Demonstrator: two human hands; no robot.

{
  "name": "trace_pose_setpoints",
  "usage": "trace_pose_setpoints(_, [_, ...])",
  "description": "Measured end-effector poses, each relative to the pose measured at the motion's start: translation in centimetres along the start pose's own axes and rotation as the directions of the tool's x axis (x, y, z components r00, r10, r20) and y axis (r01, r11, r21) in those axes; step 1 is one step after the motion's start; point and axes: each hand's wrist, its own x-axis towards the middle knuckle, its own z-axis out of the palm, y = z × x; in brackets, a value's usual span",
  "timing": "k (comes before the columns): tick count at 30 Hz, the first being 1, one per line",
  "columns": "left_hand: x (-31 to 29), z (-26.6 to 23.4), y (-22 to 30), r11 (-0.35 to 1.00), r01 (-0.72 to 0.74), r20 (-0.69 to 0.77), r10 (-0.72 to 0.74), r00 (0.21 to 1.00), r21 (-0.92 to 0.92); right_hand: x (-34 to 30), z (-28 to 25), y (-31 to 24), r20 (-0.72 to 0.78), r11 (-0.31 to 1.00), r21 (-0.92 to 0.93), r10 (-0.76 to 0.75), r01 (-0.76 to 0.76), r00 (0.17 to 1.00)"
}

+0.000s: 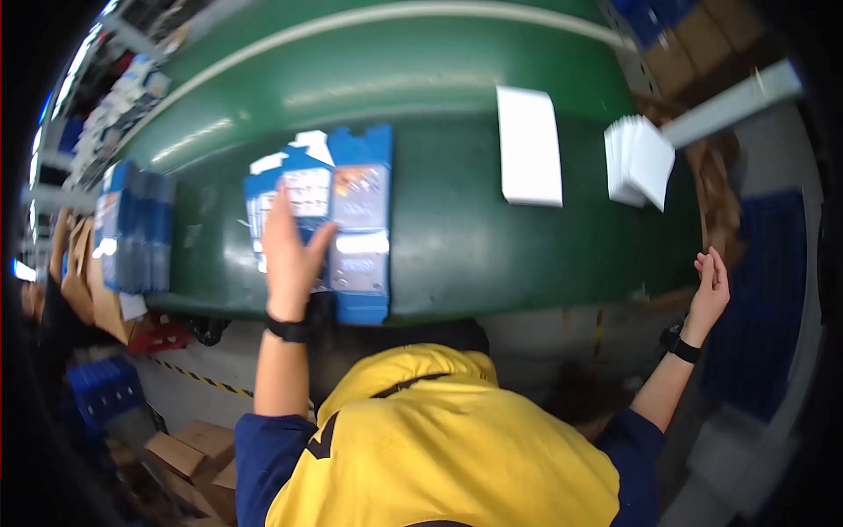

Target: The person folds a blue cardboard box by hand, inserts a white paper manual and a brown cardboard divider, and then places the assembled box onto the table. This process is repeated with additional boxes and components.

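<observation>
My left hand (294, 250) lies over the flat blue printed cartons (307, 193), its fingers stretched and thumb spread to the right. White flaps stick out at the far end of these cartons. Right beside them, next to my thumb, is another flat blue carton (360, 228) with a grey printed panel and notched ends. My right hand (709, 294) is off the right end of the table, palm up with loosely bent fingers, and nothing shows in it. A white oblong piece (530, 149) and a fanned bundle of white folded sheets (638, 162) rest on the table's right part.
A green work table (439, 255) curves across the view. Blue cartons stand in a row (136, 228) at its left end. A grey metal bar (738, 101) reaches in at the right. Open cardboard boxes (189, 457) sit on the floor at lower left; another person's arm (60, 246) appears far left.
</observation>
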Motion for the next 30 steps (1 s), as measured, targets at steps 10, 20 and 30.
trace_pose_setpoints(10, [-20.4,-6.8,-13.3,0.196,0.972,0.940,-0.288,0.185,-0.131,-37.2,-4.8,14.6,0.371,0.355,-0.928,0.842,0.116,0.391])
trace_pose_setpoints(20, [-25.7,-2.6,-22.5,0.268,0.963,0.927,-0.368,0.068,0.035,-40.5,-1.8,6.8,0.364,0.226,-0.437,0.929,-0.871,0.059])
trace_pose_setpoints(30, [-24.6,-7.0,-20.5,0.548,0.791,0.897,-0.443,-0.002,0.272,-32.1,-8.3,0.7,0.092,0.099,-0.994,0.986,0.039,-0.141])
